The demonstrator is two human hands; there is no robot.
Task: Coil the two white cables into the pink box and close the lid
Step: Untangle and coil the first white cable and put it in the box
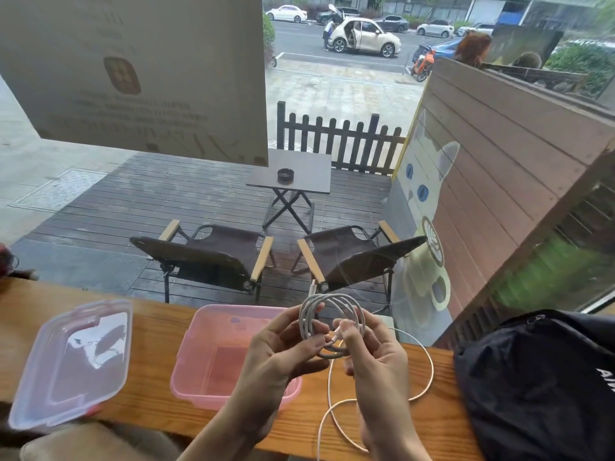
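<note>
A white cable wound into a coil (332, 302) is held up between both hands above the wooden counter. My left hand (283, 347) grips the coil's left side. My right hand (376, 347) pinches the cable's plug end at the coil's lower middle. A second white cable (429, 371) lies loose on the counter, looping right of and below my right hand. The open pink box (199, 354) stands just left of my hands with nothing visible inside. Its clear lid (71, 364) lies flat on the counter further left.
A black bag (539, 387) rests on the counter (149, 327) at the right. Directly behind the counter is a window; two folding chairs and a small table stand outside. A grey cushion (83, 444) sits below the counter's near edge at the left.
</note>
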